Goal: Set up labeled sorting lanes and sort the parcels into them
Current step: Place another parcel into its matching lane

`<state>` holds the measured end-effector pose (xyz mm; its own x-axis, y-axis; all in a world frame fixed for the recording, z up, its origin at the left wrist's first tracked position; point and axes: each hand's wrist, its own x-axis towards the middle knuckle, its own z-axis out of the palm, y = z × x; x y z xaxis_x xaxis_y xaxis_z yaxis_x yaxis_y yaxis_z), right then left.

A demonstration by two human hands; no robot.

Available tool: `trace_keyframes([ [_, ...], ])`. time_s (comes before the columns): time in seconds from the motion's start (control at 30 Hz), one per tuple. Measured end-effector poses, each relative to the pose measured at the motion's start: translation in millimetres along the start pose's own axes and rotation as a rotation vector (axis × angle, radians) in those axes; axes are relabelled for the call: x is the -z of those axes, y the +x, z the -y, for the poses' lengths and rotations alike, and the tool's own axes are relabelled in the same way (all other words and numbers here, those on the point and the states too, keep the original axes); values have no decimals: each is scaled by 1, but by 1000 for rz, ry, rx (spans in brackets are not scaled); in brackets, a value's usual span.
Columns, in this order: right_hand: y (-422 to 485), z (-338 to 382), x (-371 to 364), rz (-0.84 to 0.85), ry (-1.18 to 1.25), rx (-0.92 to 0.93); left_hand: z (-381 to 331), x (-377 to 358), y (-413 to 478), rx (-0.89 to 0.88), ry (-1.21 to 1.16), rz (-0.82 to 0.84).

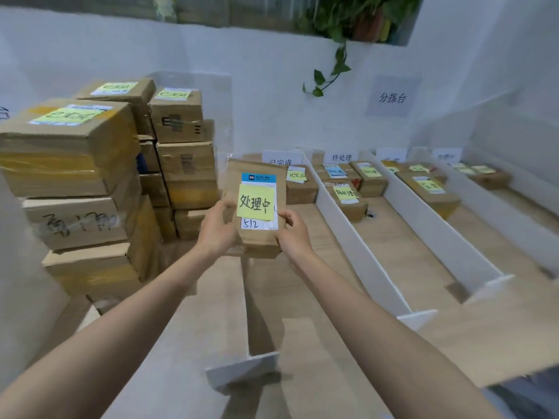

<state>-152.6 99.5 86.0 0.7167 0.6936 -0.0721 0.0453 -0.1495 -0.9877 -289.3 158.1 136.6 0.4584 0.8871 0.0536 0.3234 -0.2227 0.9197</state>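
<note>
Parcel (260, 240) is sitting in the grip of left hand (216, 228) and right hand (295, 234); holding its note (256, 202) visible is likely easing matching with far-edge signs (341, 157).

Writing on the rightmost lane sign (447, 155) is too blurred to read.

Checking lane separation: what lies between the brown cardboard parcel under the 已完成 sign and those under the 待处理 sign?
A long white divider board stands there, head view.

Left hand (218, 228), right hand (292, 234) hold labeled parcel (257, 204) above table (402, 255).
</note>
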Motion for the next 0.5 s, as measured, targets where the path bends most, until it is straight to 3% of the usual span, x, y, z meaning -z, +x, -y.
trace_keyframes([
  [0.13,-17,7,58,-90,39,37,-34,-39,-23,-136,-17,64],
  [0.5,-83,13,210,-385,68,83,-99,-149,-71,-279,6,336],
])
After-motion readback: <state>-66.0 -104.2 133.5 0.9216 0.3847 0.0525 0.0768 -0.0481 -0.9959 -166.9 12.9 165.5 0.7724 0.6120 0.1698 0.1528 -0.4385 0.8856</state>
